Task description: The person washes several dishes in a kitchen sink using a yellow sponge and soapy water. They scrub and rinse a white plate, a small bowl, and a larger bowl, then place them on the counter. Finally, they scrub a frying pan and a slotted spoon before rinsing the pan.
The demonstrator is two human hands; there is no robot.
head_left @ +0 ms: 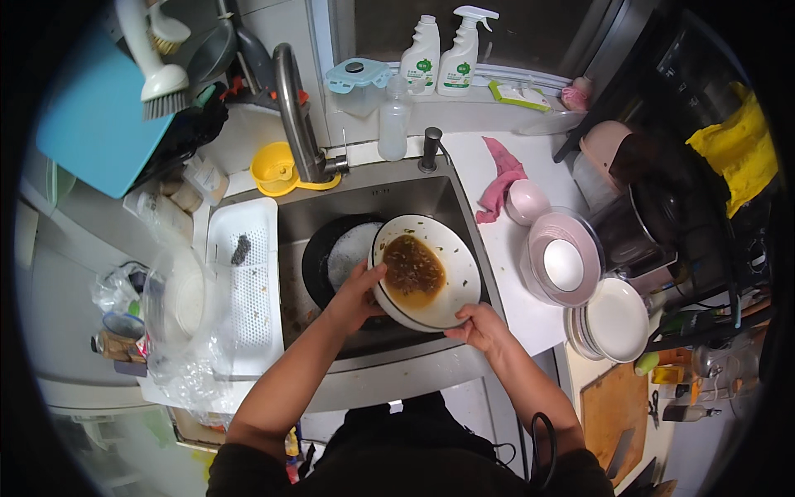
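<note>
A white bowl with a dark rim (463, 261) is held between my two hands over the metal sink (372, 199). Brown liquid with food bits (413, 273) lies in it, and green scraps cling to its inner wall. My left hand (357, 295) grips the bowl's left rim, thumb on top. At the lower right rim, my right hand (475, 326) holds on with its thumb over the edge. Below the bowl, partly hidden, a black pan (315, 267) in the sink contains foamy water (354, 248). The curved metal faucet (289, 105) stands behind the sink's left part.
A white perforated drain tray (245, 310) borders the sink at left. Right of the sink are a pink cloth (500, 180), a small pink bowl (528, 202), nested bowls (534, 273) and stacked plates (616, 320). Behind stand a plastic bottle (394, 124) and a spray bottle (458, 62).
</note>
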